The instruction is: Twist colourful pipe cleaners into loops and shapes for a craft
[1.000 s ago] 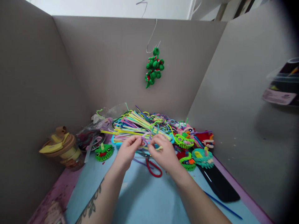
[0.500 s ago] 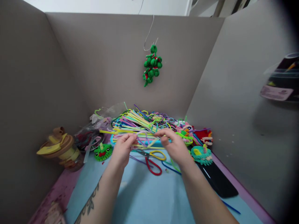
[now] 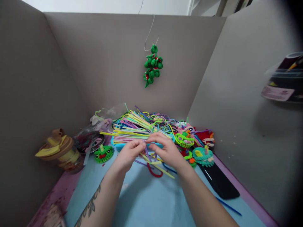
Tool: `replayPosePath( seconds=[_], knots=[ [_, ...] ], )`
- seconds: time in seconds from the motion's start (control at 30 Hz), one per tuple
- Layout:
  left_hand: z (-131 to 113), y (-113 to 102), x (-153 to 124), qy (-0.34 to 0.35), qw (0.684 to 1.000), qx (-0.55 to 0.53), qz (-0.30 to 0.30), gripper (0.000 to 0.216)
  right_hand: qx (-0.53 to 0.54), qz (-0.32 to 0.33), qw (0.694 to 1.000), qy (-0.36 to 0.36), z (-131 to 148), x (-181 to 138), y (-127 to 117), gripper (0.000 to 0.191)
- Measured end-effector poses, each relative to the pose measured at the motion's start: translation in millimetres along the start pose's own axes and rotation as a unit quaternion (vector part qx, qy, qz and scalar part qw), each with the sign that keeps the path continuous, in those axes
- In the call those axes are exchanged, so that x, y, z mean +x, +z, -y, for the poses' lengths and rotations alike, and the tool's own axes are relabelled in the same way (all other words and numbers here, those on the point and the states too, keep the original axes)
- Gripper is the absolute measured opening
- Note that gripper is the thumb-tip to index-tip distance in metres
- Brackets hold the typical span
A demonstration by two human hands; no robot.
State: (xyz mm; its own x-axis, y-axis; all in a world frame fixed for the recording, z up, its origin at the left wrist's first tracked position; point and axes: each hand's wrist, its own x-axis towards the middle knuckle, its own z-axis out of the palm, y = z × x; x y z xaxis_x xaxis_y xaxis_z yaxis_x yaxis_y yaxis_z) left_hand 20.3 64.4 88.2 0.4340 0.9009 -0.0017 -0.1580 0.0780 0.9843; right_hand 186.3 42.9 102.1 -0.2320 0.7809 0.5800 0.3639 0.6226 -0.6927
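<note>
My left hand pinches purple and yellow pipe cleaners between thumb and forefinger. Fingertips of my right hand meet it from the other side, bent around the same purple pipe cleaner. Pale yellow pipe cleaners stick out below the hands, slanting down to the right. Under them lie scissors; their red handle shows and the blades are hidden. Just beyond the hands, a blue tray holds a heap of pastel pipe cleaners.
A green frog-like pipe-cleaner figure lies left. Lime and teal figures sit right, beside a black phone-like slab. A lidded cup stands far left. Green ornaments hang from a wire. Grey panels enclose three sides.
My hands have come together, the right moving left and the fingertips meeting. The yellow pipe cleaners now point down to the right, over the scissors.
</note>
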Motion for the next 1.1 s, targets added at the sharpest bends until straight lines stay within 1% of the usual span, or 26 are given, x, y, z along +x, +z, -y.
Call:
replayPosePath(
  seconds=[0.07, 0.17, 0.37, 0.57, 0.67, 0.73, 0.8, 0.9, 1.1],
  knots=[
    [-4, 1, -2, 0.025, 0.999, 0.04, 0.013, 0.029, -0.006, 0.003, 1.0, -0.014, 2, -1, 1, 0.015],
    [-9, 1, -4, 0.044, 0.996, 0.077, 0.021, 0.03, -0.014, 0.003, 1.0, -0.019, 2, -2, 2, 0.016],
    [-14, 4, -7, 0.07, 0.986, 0.151, 0.012, 0.028, -0.027, 0.004, 0.999, -0.028, 4, -3, 1, 0.017],
    [-16, 5, -10, 0.109, 0.969, 0.222, -0.015, 0.022, -0.027, 0.003, 1.0, -0.011, 8, -3, 0, 0.018],
    [-16, 8, -12, 0.163, 0.946, 0.278, -0.042, 0.017, -0.005, -0.009, 1.0, 0.028, 8, -3, 1, 0.015],
    [-16, 9, -14, 0.201, 0.923, 0.323, -0.062, 0.012, 0.011, -0.02, 0.998, 0.062, 9, -3, 1, 0.011],
    [-16, 11, -15, 0.23, 0.899, 0.366, -0.071, 0.011, 0.021, -0.025, 0.996, 0.08, 9, -3, 1, 0.009],
    [-14, 11, -15, 0.254, 0.87, 0.417, -0.073, 0.012, 0.022, -0.034, 0.997, 0.072, 10, -3, 1, 0.011],
    [-15, 9, -15, 0.279, 0.827, 0.483, -0.069, 0.01, -0.006, -0.058, 0.997, 0.053, 10, -5, 2, 0.012]
  ],
)
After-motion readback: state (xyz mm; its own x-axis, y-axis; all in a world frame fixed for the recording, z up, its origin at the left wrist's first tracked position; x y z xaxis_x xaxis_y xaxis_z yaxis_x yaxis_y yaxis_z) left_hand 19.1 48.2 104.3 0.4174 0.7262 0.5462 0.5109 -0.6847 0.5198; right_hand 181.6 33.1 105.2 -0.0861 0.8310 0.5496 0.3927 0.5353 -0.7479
